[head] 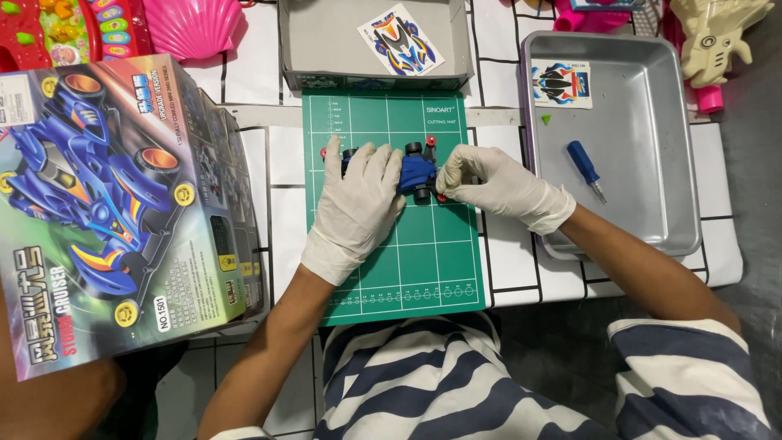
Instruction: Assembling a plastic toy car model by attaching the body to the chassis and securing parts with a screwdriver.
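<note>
A white table [269, 175] crossed by black grid lines is seen from above, and the largest thing on it is a colourful toy car box [114, 204] printed with a blue racer, lying at the far left. At the right a grey metal tray [652, 147] is set, in which a sticker sheet [562, 84] lies near the upper left corner and a small blue-handled screwdriver [586, 169] lies near the middle, well apart from both hands. A shallow grey cardboard box [326, 41] is placed at the top centre, with a second sticker sheet [401, 39] inside it. Just below that box a green cutting mat [407, 261] is spread, and on its upper half a small blue toy car [416, 173] with black wheels is held down. The left hand [358, 204], in a white glove, is laid flat over the car's left end, its fingers spread and pressing on the body, so that this part of the car is hidden beneath it. The right hand [497, 183], also gloved, is brought in from the right, and its fingertips are pinched together on the car's right end by a red part. The middle of the car is left showing between the two hands.
</note>
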